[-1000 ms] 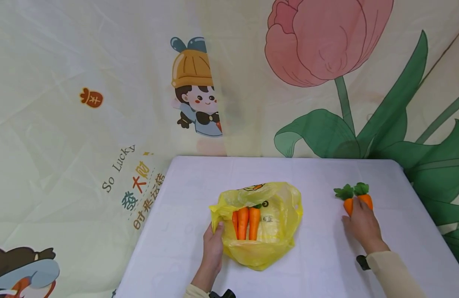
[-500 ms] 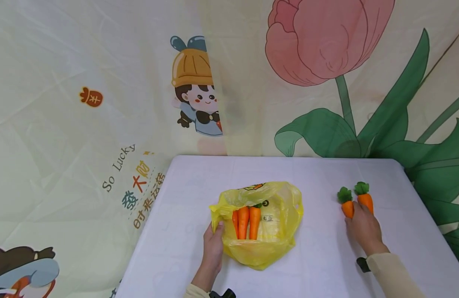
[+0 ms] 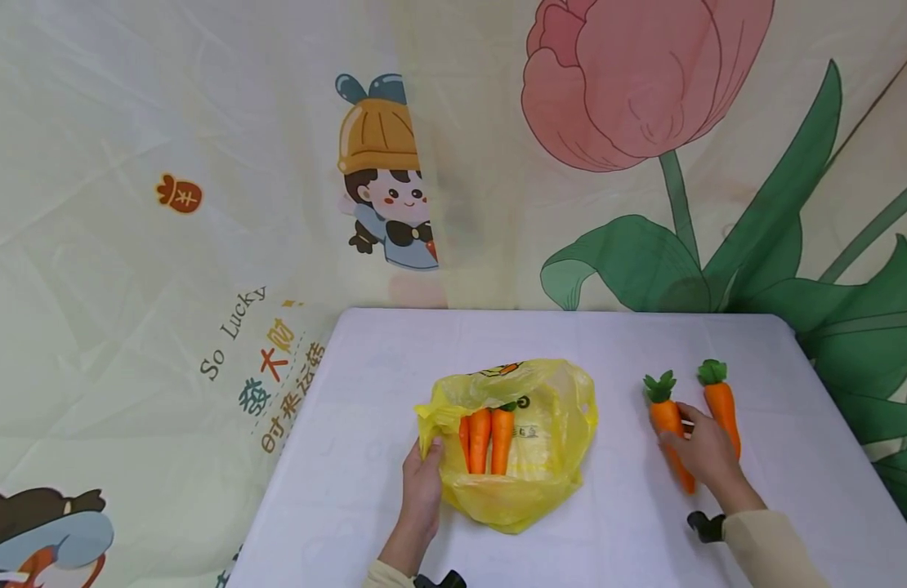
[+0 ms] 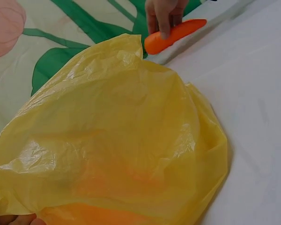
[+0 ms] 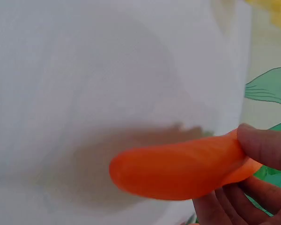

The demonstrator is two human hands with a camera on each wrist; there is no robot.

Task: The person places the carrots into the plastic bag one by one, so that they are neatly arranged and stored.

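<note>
On the table lies a yellow plastic bag (image 3: 556, 457), its mouth spread and several orange carrots (image 3: 502, 441) inside. My left hand (image 3: 422, 490) pinches the bag's left rim; in the left wrist view only its fingertips show at the bottom left corner. To the right, my right hand (image 3: 707, 453) grips a carrot (image 3: 668, 420) with green leaves between thumb and fingers, lifted off the table as its shadow in the right wrist view shows. Just right of that hand another leafy carrot (image 3: 721, 404) lies on the tabletop, partly hidden behind the hand.
A white-covered table (image 3: 380, 392) bears everything, its far edge meeting a printed cloth backdrop (image 3: 483, 229). Black wrist cameras (image 3: 707, 527) are strapped to both wrists. White tabletop lies between the bag and the right hand.
My right hand has taken up the left one of the two carrots and moved it a little left, away from the other. The left hand and bag have stayed put.
</note>
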